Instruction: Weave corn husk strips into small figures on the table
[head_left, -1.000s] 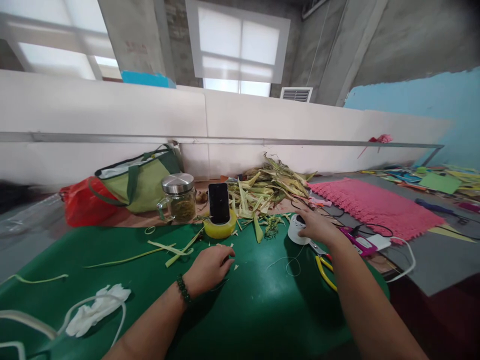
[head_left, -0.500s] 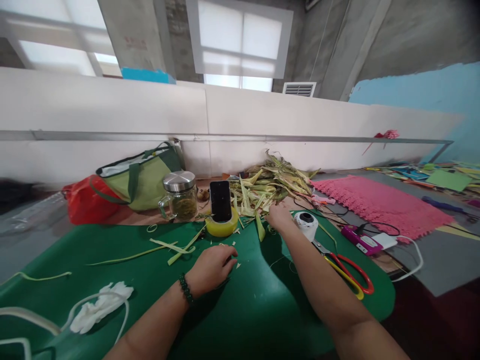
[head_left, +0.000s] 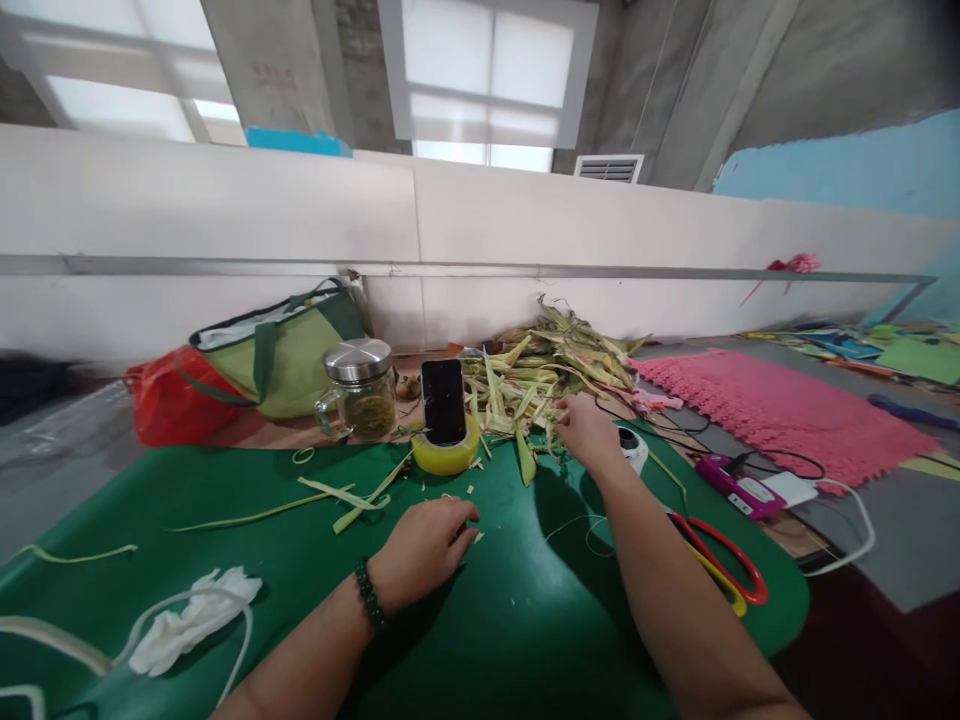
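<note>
My left hand (head_left: 424, 545) rests on the green mat (head_left: 480, 620) with its fingers curled loosely down, wearing a dark bead bracelet; small leaf scraps lie at its fingertips. My right hand (head_left: 589, 432) reaches to the near edge of the pile of dried leaf strips (head_left: 544, 375), its fingers pinched among the strips. A white round spool (head_left: 634, 447) sits just right of that hand, partly hidden by it. A black phone (head_left: 443, 400) stands upright in a yellow tape roll (head_left: 446, 458).
A lidded glass jar (head_left: 360, 390), a green bag (head_left: 281, 350) and a red bag (head_left: 161, 405) stand at the back left. Red and yellow scissors (head_left: 720, 560), a purple device (head_left: 739, 487) with cables and a pink mat (head_left: 780, 405) lie to the right. White cloth (head_left: 191, 620) lies near left.
My right hand left the white spool and moved left and back to the leaf pile. My left hand stayed in place on the mat.
</note>
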